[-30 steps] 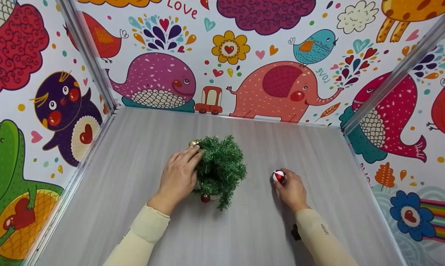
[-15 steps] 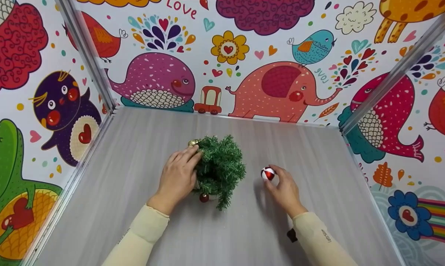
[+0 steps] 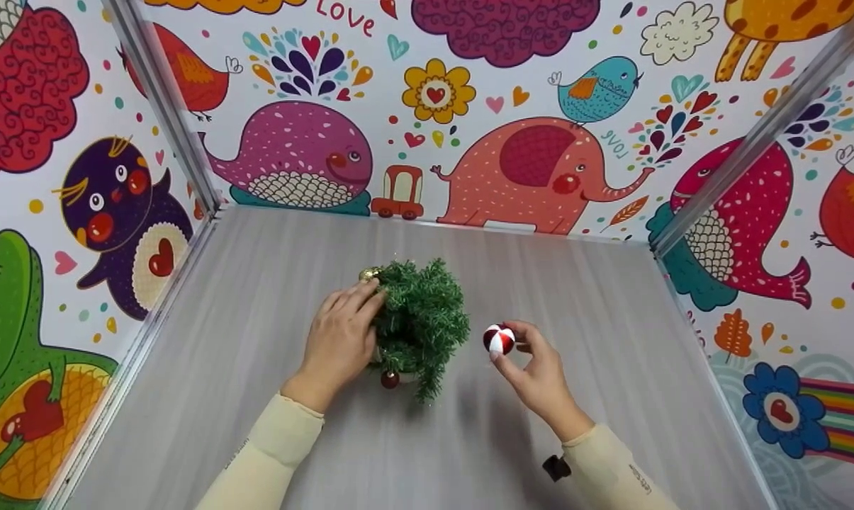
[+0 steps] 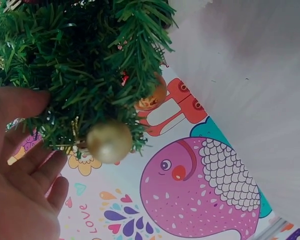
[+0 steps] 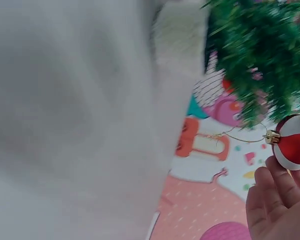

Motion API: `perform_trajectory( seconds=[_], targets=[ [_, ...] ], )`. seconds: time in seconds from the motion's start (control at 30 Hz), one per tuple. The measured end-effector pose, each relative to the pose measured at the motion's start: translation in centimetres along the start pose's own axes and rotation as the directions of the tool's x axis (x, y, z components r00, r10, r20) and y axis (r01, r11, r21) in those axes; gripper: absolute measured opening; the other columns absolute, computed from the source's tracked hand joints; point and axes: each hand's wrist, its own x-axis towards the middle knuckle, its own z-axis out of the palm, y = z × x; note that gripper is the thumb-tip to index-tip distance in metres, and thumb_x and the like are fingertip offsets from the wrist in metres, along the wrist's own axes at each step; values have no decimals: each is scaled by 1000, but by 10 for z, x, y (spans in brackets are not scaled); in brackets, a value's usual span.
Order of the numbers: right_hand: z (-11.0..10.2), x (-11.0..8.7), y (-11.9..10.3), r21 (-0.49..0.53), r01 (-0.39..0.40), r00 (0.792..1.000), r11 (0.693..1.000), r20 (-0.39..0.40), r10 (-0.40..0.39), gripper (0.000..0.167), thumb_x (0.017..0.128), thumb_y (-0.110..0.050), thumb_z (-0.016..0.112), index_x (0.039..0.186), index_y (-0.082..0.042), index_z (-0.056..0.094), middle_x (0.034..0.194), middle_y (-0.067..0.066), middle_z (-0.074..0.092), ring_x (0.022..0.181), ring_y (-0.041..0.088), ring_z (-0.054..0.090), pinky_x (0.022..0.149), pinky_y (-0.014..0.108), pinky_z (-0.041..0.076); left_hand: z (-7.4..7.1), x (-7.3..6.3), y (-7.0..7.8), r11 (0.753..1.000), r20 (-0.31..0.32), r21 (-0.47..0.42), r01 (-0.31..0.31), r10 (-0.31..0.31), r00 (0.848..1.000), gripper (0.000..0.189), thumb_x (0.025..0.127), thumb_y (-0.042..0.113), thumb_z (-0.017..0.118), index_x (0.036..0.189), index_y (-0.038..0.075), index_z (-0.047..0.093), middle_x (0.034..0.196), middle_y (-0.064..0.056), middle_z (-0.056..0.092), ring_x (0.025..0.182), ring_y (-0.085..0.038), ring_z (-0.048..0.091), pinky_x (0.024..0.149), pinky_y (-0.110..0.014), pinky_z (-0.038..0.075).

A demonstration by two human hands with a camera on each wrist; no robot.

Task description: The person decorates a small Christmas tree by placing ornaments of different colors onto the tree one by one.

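Note:
A small green artificial Christmas tree [image 3: 430, 304] stands mid-table, its white pot [image 5: 179, 40] showing in the right wrist view. My left hand [image 3: 341, 340] holds the tree's left side, thumb in front of the branches and fingers behind them. Beside those fingers hangs a gold ball ornament [image 4: 110, 141], with an orange ball [image 4: 154, 95] further along. A dark red ball [image 3: 390, 380] hangs low on the near side. To the right of the tree, my right hand [image 3: 540, 375] pinches a red and white Christmas ball [image 3: 499, 338] between thumb and fingers. Its thin gold hanging loop [image 5: 240, 140] trails toward the branches.
Grey wood-look tabletop [image 3: 292, 248] surrounds the tree. Printed cartoon panels [image 3: 519, 170] wall in the back and both sides, with metal rails [image 3: 186, 120] at the corners. A small black object [image 3: 557, 467] shows at the right sleeve.
My right hand has carried the red and white ball leftward, closer to the tree. The left hand stays in place on the tree.

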Motion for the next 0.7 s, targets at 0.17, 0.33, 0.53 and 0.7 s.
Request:
perform_trajectory(
  seconds=[0.17,0.33,0.53,0.7],
  targets=[
    [-2,-2,-30,98,70,998,993,-7,-70,53,83,3,76,132,-3,58,116,4,66,101,19,63,86,39,52,1,-1,1,1000,-12,-17,7,-7,1000,52,80,-1,69,132,5,63,142,-12,55,130,-30,51,109,-45,36],
    [-6,0,-67,150,81,997,985,-7,-81,44,82,6,75,124,9,58,109,9,68,94,22,64,83,37,53,1,-2,3,999,-34,-34,6,-7,999,52,80,3,71,131,4,63,140,-12,56,129,-30,52,108,-45,36],
    [-4,0,-80,195,43,999,980,19,-47,42,83,5,75,120,9,57,105,5,70,92,20,65,83,38,52,0,-3,7,999,-93,-39,-20,16,996,39,82,9,70,120,3,69,133,-12,61,122,-31,56,104,-45,40],
    [-2,0,-84,222,27,999,975,27,-34,41,84,4,75,120,7,56,102,2,71,91,20,65,84,34,51,-1,-3,12,998,-178,-21,-62,57,982,22,79,14,71,99,6,73,112,-10,68,102,-30,63,95,-45,46]
  ],
)
